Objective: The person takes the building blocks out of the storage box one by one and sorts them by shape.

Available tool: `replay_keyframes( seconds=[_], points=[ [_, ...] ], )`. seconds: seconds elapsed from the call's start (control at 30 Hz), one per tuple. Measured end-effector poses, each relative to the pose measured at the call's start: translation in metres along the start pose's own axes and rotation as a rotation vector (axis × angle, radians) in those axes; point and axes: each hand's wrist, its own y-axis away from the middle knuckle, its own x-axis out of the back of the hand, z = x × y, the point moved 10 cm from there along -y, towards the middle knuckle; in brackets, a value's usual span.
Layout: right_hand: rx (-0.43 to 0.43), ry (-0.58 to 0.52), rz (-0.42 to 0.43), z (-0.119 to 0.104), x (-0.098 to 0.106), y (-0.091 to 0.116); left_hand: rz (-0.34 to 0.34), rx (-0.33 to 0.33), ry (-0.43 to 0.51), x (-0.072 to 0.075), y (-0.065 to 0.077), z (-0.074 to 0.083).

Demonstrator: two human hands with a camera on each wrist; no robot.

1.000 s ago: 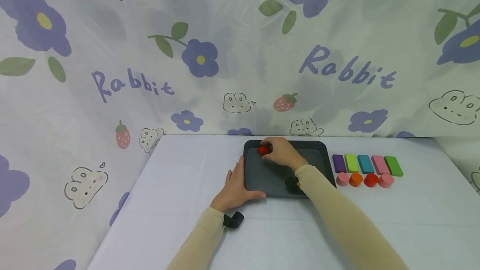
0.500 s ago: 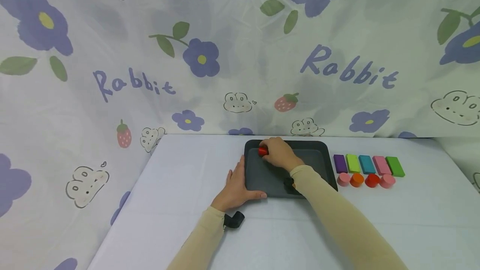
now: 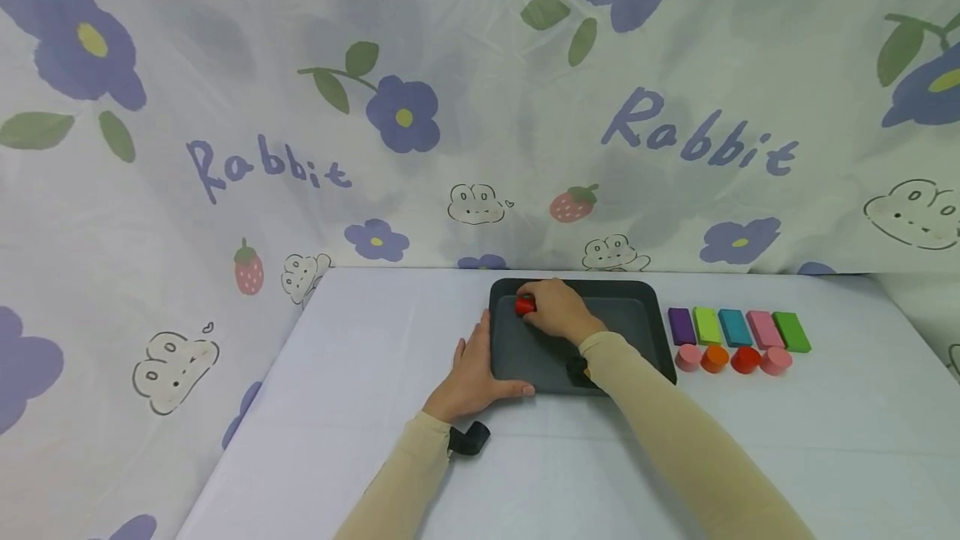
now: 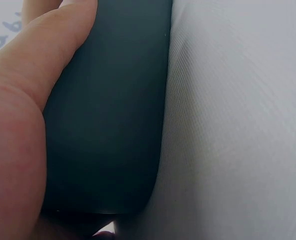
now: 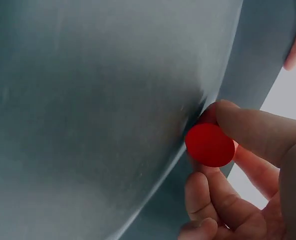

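A dark grey rectangular tray lies on the white table. Along its left side and front-left corner rests my left hand, fingers stretched along the edge and thumb over the front rim. In the left wrist view the thumb lies against the tray's outer wall. My right hand reaches over the tray and pinches a small red cylinder block near the back-left corner. The right wrist view shows the round red end of the cylinder block between thumb and fingers, close to the tray's rim.
Right of the tray stand two rows of blocks. The back row has rectangular ones, from a purple block to a green block. In front are round ones, including an orange cylinder and a red cylinder. A patterned cloth hangs behind.
My right hand has shifted very slightly toward the left with the red cylinder block, which now sits a little lower near the corner. The left hand stays on the tray.
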Motion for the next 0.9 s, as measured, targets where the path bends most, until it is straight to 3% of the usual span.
replay_keyframes(
  seconds=[0.37, 0.9],
  points=[
    [-0.003, -0.048, 0.022, 0.005, 0.009, 0.009, -0.007, 0.009, -0.001, -0.001, 0.000, -0.001],
    [0.057, -0.103, 0.092, -0.006, 0.034, 0.023, -0.002, 0.004, 0.013, 0.000, 0.001, 0.000]
  ],
)
